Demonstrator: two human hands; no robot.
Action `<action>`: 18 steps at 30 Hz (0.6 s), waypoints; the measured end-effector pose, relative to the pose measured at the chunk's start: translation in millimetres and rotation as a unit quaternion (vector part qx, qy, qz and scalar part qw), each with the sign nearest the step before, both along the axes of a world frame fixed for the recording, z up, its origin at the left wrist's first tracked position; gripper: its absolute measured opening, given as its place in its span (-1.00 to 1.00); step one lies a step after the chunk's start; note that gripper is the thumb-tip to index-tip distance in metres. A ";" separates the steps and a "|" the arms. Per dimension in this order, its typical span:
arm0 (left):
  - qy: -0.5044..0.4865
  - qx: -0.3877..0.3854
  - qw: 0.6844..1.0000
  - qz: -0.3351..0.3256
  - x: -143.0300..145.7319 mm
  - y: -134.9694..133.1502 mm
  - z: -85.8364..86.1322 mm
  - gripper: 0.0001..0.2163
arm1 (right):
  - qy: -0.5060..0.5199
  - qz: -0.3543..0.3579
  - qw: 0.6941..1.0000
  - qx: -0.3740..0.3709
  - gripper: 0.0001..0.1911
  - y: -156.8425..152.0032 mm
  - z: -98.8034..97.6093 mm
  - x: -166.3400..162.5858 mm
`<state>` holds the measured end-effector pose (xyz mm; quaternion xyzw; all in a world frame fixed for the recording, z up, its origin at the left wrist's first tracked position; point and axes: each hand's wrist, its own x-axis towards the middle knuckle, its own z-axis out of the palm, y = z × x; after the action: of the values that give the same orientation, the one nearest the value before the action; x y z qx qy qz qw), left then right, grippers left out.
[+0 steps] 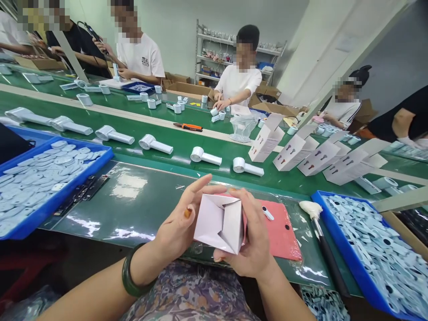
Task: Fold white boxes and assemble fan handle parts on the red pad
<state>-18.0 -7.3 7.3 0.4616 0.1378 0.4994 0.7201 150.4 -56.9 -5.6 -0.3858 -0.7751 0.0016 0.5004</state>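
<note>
White card carton (219, 223), flaps half-tucked: left hand (177, 225), right hand (256, 238) both curled round it. Risk: hard squeeze creases panel.

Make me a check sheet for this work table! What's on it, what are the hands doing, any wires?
surface: shiny green mat, red sheet lying on it.
job's things: folded white box, flaps tucked in on its near end.
clutter: blue tray of pale flat pieces on the left, second blue tray on the right; dark-handled tool beside the red sheet.
grippers: left hand and right hand hold the white box between them, fingers on its sides.
cables: nothing seen near the hands.
surroundings: green belt carrying white handled gadgets and upright boxes; other people work across it.
</note>
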 end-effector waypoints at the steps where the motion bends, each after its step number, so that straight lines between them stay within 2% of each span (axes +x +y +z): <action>1: -0.003 0.011 1.000 0.017 2.5 1.1 -1.6 -0.36 | 0.001 0.000 1.000 -0.015 0.01 0.1 -0.7 -3.0; 4: -0.020 0.028 0.997 0.072 14.6 -4.7 -10.2 -0.36 | 0.020 -0.002 0.997 -0.070 0.02 0.9 2.1 -9.5; 6: -0.026 0.024 0.997 0.067 22.3 -13.6 -14.8 -0.34 | 0.076 -0.027 0.993 -0.089 -0.05 1.8 6.9 -10.4; 9: -0.027 0.024 0.998 0.052 28.0 -19.7 -11.9 -0.25 | 0.131 -0.072 0.987 -0.055 -0.13 2.9 10.2 -12.4; 13: -0.023 0.026 0.991 0.129 32.4 -17.2 -5.0 -0.26 | 0.080 -0.055 0.994 -0.041 -0.14 6.0 7.3 -13.7; 16: 0.035 0.081 0.992 0.085 37.1 -25.7 -19.9 -0.06 | 0.106 -0.098 0.989 -0.034 -0.19 13.9 14.3 0.7; 18: 0.091 0.133 0.982 0.096 37.6 -28.0 -33.1 0.00 | 0.108 -0.117 0.987 -0.018 -0.19 18.4 21.5 12.2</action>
<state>19.6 -35.3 -25.8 0.5819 0.1786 0.5357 0.5853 162.6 -38.5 16.0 -0.4801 -0.6660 -0.0015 0.5709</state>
